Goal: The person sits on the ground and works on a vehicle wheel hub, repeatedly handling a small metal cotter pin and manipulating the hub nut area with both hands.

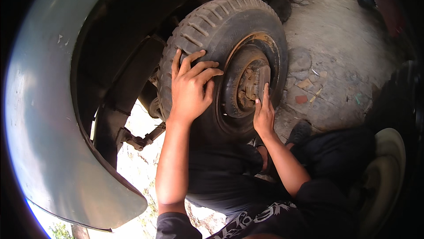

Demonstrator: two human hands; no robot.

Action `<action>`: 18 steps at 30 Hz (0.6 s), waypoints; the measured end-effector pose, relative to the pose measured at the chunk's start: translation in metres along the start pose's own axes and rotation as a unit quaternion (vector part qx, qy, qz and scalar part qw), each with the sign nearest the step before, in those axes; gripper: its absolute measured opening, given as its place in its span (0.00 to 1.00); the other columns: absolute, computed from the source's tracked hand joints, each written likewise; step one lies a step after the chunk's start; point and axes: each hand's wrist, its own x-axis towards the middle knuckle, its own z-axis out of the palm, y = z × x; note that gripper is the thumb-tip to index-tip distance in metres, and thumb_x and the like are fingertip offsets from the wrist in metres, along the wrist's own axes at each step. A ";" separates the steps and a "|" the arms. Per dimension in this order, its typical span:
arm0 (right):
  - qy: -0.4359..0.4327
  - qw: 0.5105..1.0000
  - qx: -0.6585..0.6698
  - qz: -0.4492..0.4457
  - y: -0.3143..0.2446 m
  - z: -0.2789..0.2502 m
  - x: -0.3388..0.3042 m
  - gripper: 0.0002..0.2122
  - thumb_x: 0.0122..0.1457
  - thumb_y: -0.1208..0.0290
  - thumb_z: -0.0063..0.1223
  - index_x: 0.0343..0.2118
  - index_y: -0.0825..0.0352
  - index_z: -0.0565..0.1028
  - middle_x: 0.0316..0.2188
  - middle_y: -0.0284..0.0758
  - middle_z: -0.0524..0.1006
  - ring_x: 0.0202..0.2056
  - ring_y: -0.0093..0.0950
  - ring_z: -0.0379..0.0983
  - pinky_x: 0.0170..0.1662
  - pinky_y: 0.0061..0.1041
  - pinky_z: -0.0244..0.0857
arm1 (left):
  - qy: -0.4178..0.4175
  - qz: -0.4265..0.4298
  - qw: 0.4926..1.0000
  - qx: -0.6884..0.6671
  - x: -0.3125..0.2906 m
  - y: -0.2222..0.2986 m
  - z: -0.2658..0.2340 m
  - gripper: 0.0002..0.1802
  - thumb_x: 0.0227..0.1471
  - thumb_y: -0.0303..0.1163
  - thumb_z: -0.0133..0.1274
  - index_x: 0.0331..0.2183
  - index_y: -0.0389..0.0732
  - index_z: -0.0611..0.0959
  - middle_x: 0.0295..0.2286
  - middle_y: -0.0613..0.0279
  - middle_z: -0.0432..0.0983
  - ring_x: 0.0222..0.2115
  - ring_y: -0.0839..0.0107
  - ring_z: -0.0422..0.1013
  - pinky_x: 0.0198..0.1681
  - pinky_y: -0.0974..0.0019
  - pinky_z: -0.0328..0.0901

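While the right hand [264, 116] pinches a block-shaped brush [264, 74] by its near end, thumb on one side and index finger laid along the back, the bristles face the hub [247, 81] just left of that grip; contact with the metal can't be confirmed. Left hand [191, 91], up and left of the brush grip, has its fingers spread and bent over the tyre [207, 13], at the edge between tread and sidewall, pinching nothing.

Progress, as judged: brushing at the hub looks underway, not finished. Brown dirt or rust covers the hub parts beside the bristles, and the rim [264, 40] above the grip is rusty orange along its upper arc. No clearly clean patch there, so most of the hub and rim seems left. Wheel looks mounted, no parts visibly taken off.

Outward: right of the brush grip, a grey, rough, dusty floor [340, 49], with a reddish fragment [301, 99] and paler chips lying near the tyre. Below the grip, a dark shoe [300, 132] and dark trousers [229, 168]. Far left of both hands, a curved grey-green fender [48, 119] with glossy reflections; bright sunlit ground [143, 161] beneath it. Pale round object [388, 159] lower right, kind unclear.
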 end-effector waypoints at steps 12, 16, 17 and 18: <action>-0.042 0.998 0.007 0.044 -0.006 0.002 -0.007 0.37 0.77 0.73 0.50 0.83 0.56 0.44 0.61 0.64 0.77 0.55 0.64 0.79 0.52 0.54 0.78 | -0.006 0.004 1.000 -0.003 -0.001 -0.001 -0.001 0.17 0.51 0.23 0.62 0.40 0.53 0.94 0.45 0.74 0.89 0.64 0.61 0.73 0.80 0.36 0.44; -0.021 0.999 0.011 0.028 -0.008 0.001 0.003 0.37 0.77 0.74 0.50 0.83 0.55 0.46 0.58 0.65 0.78 0.52 0.64 0.80 0.50 0.54 0.78 | -0.001 0.005 1.000 -0.006 0.001 -0.001 -0.001 0.17 0.51 0.23 0.62 0.40 0.54 0.95 0.45 0.74 0.89 0.64 0.61 0.72 0.80 0.36 0.44; 0.004 1.000 0.015 0.005 -0.002 0.004 -0.002 0.36 0.77 0.74 0.49 0.83 0.56 0.46 0.59 0.65 0.78 0.53 0.64 0.79 0.51 0.54 0.78 | -0.002 0.005 1.000 -0.007 0.003 0.001 0.000 0.17 0.50 0.23 0.62 0.40 0.54 0.95 0.45 0.74 0.89 0.64 0.61 0.72 0.80 0.36 0.44; 0.027 0.999 0.006 -0.029 0.009 0.012 -0.016 0.36 0.78 0.74 0.49 0.83 0.58 0.45 0.62 0.65 0.76 0.57 0.64 0.78 0.54 0.52 0.78 | -0.004 0.004 1.000 -0.009 0.004 0.002 0.001 0.17 0.50 0.23 0.62 0.39 0.54 0.95 0.44 0.74 0.89 0.64 0.61 0.72 0.80 0.36 0.44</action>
